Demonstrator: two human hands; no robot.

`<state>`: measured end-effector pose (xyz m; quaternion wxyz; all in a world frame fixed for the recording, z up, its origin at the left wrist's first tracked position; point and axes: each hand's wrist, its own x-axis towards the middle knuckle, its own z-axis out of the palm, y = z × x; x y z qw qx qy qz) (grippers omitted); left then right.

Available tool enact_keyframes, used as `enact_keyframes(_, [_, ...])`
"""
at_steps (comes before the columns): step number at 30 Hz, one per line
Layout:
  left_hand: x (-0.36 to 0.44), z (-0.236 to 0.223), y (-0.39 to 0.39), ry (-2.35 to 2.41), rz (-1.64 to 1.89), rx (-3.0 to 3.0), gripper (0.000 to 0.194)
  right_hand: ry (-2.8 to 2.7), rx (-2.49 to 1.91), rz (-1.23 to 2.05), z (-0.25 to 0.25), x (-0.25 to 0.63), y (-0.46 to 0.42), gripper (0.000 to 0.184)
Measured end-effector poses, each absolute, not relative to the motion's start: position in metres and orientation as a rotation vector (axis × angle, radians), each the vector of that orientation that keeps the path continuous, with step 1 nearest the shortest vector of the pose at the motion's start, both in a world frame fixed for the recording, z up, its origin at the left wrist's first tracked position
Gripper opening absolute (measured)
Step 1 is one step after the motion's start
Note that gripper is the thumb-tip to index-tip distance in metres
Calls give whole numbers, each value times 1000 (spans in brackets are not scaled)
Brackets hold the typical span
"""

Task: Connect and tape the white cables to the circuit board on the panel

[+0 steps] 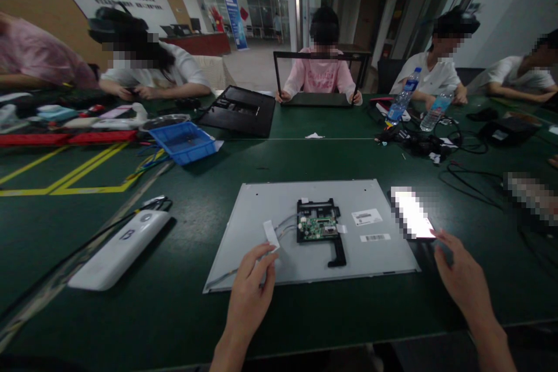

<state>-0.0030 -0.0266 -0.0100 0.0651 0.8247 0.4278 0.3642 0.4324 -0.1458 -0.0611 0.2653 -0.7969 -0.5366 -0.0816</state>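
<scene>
A flat grey display panel (244, 203) lies back side up on the green table in front of me. A black plastic bracket (339, 253) with a green circuit board (317, 229) sits near its middle. Thin wires (285, 226) run from the board toward the left, under a strip of white tape (270, 234). My left hand (251, 288) is over the panel, fingertips at the tape's lower end, thumb apart from the fingers. Beside the panel's right edge lies a phone (412, 213) with a bright screen. My right hand (462, 273) is open, its index fingertip at the phone's lower corner.
A white power bank (122, 250) with cables lies left. Behind it stand a blue tray (185, 142) and a black cover (239, 110). Bottles (403, 96) and tangled cables (418, 142) are at the back right. Opposite, a person holds a black frame (320, 56); other people sit alongside.
</scene>
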Motion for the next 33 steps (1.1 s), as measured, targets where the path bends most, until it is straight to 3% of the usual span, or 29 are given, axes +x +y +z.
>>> enact_keyframes(33, [-2,-9,-26,1273,1078,2524,19,-1553,-2185,-185,-78,433,-137,46])
